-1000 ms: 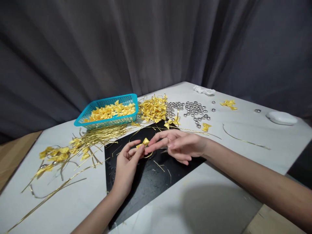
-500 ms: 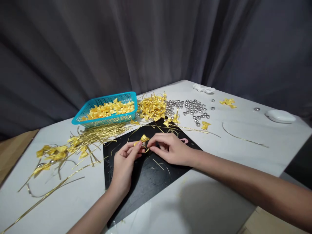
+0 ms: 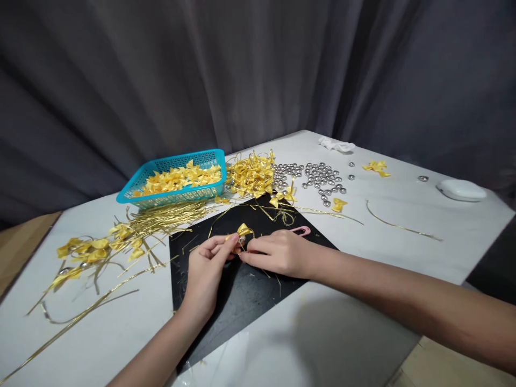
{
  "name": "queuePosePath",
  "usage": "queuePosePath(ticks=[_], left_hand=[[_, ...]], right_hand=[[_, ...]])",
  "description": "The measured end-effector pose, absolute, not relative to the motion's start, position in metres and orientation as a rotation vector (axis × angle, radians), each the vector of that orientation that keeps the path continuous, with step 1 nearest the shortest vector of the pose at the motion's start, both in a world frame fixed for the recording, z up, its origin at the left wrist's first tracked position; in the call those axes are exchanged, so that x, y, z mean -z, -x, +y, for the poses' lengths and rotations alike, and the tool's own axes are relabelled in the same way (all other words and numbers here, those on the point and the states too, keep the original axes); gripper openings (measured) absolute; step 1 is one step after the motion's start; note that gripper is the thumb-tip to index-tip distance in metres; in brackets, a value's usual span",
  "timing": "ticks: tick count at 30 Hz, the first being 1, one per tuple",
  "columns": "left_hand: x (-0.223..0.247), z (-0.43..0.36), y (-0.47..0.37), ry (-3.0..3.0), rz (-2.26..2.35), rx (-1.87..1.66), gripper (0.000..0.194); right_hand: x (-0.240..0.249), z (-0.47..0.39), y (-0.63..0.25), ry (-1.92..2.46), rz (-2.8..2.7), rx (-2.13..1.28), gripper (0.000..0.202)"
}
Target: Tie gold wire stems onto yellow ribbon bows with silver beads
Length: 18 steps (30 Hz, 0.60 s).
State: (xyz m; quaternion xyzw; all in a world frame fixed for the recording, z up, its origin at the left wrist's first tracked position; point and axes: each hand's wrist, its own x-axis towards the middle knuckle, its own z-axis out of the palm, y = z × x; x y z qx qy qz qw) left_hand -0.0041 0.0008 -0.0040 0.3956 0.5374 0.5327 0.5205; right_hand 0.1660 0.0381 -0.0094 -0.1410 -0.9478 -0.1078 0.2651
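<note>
White desk (image 3: 403, 258), angular edge at back. Black mat (image 3: 242, 312) laid across its middle; pink-handled tool (image 3: 303, 231) and cord scraps (image 3: 287, 216) seen on it. Blue basket (image 3: 139, 199) set at rear left, filled with yellow bows. Gold cords (image 3: 173, 216) bundled in front of it, overlapped at left by loose bows (image 3: 99, 250). Bow pile (image 3: 253, 174) heaped right of basket; silvery beads (image 3: 322, 176) scattered beyond. White case (image 3: 461, 190) and crumpled tissue (image 3: 336, 144) placed farther right.

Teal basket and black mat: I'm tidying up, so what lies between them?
Head view: gold strands and a small yellow piece lie between basket and mat.
</note>
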Motion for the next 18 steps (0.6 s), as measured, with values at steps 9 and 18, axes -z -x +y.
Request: queuePosePath(ticks=[9,18], left_hand=[[0.006,0.002,0.005,-0.952,1.32,-1.325,0.02],[0.006,0.003,0.005,-0.984,1.324,-1.313,0.02]], right_hand=[[-0.009,0.039,-0.176,0.438,-2.576,-0.224,0.024],[-0.019,0.034,-0.168,0.649,-2.06,-0.994,0.009]])
